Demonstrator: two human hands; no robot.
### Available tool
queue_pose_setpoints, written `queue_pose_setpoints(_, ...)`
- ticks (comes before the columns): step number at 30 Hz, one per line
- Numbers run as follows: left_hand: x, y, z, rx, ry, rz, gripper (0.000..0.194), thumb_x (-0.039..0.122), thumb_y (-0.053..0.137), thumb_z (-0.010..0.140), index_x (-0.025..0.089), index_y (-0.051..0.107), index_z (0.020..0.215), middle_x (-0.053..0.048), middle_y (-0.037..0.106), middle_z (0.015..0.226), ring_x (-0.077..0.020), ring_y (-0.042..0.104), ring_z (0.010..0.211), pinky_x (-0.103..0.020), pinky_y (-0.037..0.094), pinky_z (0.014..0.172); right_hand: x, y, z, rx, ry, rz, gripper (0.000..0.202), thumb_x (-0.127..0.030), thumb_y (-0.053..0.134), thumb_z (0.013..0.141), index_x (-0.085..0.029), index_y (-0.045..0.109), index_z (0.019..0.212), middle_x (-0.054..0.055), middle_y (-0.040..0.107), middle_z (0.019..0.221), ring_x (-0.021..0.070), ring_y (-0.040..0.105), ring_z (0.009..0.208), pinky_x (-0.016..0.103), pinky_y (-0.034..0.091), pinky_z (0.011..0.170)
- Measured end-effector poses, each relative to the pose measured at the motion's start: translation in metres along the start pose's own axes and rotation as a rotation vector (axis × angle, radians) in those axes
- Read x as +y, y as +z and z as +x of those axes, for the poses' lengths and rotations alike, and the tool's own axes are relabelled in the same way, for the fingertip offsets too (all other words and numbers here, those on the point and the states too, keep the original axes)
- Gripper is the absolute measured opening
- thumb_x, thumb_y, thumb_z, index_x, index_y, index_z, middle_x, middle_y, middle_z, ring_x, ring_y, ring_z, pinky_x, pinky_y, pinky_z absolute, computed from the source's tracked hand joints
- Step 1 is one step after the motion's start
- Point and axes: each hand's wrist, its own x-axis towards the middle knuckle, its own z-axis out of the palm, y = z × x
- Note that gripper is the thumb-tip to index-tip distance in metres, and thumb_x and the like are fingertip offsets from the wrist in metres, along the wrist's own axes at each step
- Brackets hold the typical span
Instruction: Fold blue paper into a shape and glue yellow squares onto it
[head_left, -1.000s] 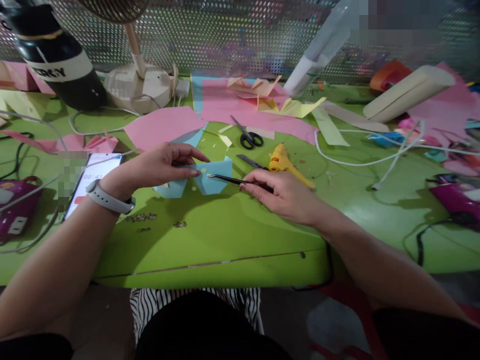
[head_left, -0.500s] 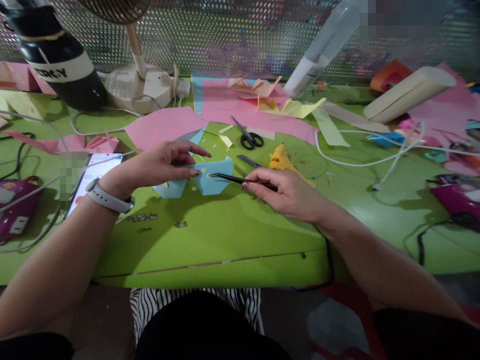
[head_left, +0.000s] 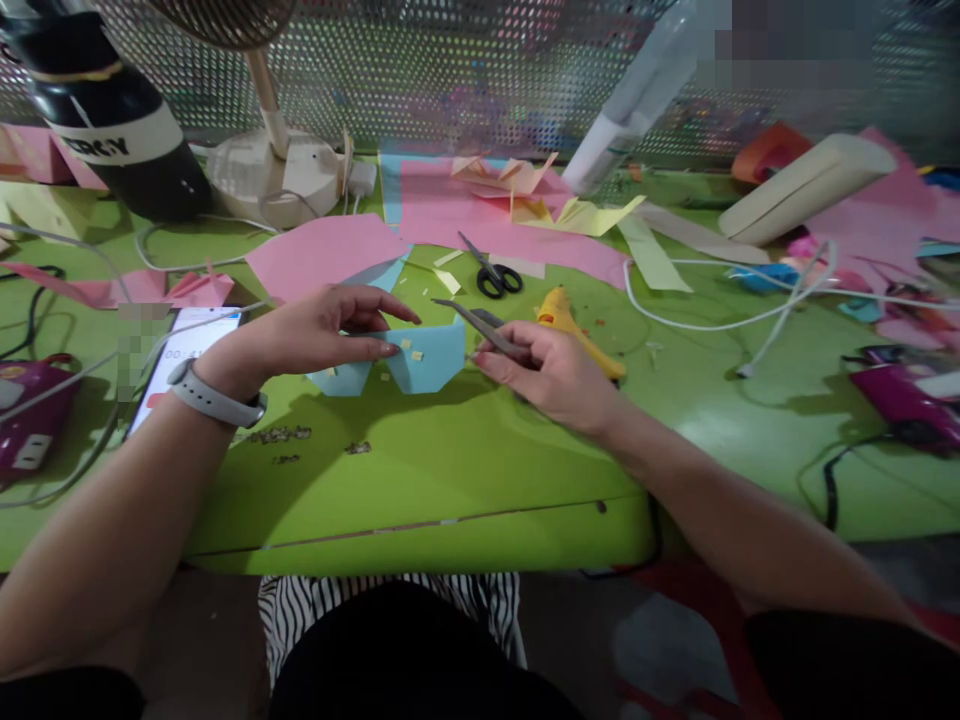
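Observation:
My left hand (head_left: 330, 330) holds a light blue cut paper piece (head_left: 431, 360) by its top edge, thumb in front and some fingers hidden behind. Small yellow squares (head_left: 417, 356) sit on the blue paper. My right hand (head_left: 544, 370), just right of the paper, is closed on dark tweezers (head_left: 484, 328), whose tips point up and left, above the paper. A grey blade-like piece (head_left: 489, 317) lies right behind the tweezers. Beyond it are black-handled scissors (head_left: 497, 278), and a yellow glue gun (head_left: 574, 325) lies behind my right hand.
A phone (head_left: 184, 355) lies beside my left wrist. Small dark bits (head_left: 281, 435) are scattered nearer the front edge. Pink paper (head_left: 330, 255), a fan base (head_left: 274, 180) and a black bottle (head_left: 127, 130) stand or lie behind. White cable (head_left: 690, 325) loops at the right.
The tweezers' tips have swung up and away from the yellow square on the blue paper. My right hand has shifted slightly left. My left hand has barely moved.

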Motion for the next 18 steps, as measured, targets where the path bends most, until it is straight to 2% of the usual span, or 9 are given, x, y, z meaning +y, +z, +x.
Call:
queue_pose_setpoints(7, 0.011, 0.008, 0.001, -0.014, -0.013, 0.164, 0.047, 0.038, 0.067, 0.078, 0.018, 0.065, 0.12, -0.005, 0.07, 0.105, -0.0184, 0.063, 0.093, -0.028, 0.046, 0.079, 0.009, 0.02, 0.007, 0.041, -0.059, 0.042, 0.035, -0.05, 0.069, 0.08, -0.017, 0.06, 0.077, -0.006, 0.037, 0.06, 0.0077, 0.031, 0.054, 0.025, 0.025, 0.049)
queue_pose_setpoints(12, 0.013, 0.017, 0.004, 0.06, -0.036, 0.184, 0.053, 0.047, 0.072, 0.074, 0.018, 0.067, 0.117, -0.004, 0.069, 0.091, -0.0165, 0.06, 0.079, -0.028, 0.043, 0.068, 0.007, 0.025, 0.005, 0.074, -0.074, 0.041, 0.034, -0.049, 0.071, 0.078, -0.016, 0.059, 0.078, -0.007, 0.039, 0.058, 0.0077, 0.031, 0.053, 0.024, 0.023, 0.047)
queue_pose_setpoints(18, 0.008, 0.022, 0.009, 0.09, -0.002, 0.128, 0.046, 0.036, 0.071, 0.077, 0.017, 0.065, 0.119, -0.002, 0.069, 0.082, -0.0148, 0.061, 0.074, -0.027, 0.043, 0.067, 0.012, 0.028, 0.002, 0.073, -0.112, -0.004, 0.027, -0.042, 0.067, 0.083, -0.017, 0.058, 0.078, -0.007, 0.037, 0.058, 0.0075, 0.03, 0.052, 0.025, 0.021, 0.046)
